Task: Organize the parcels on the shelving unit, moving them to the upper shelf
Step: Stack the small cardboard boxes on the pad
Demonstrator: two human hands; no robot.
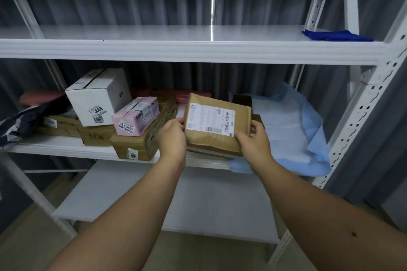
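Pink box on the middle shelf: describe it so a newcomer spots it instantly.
Start at the middle shelf of the white shelving unit, left of the hands. The pink box sits tilted on brown cartons, beside a white box marked 3008. It is the only pink carton there, labelled 58-4-3405.

My fingertips vanish behind the brown parcel (217, 125) in my grip. Its label print is too blurred to read. Beneath it, another package (211, 152) is mostly covered. Both my elbows are cut off by the frame's bottom edge.
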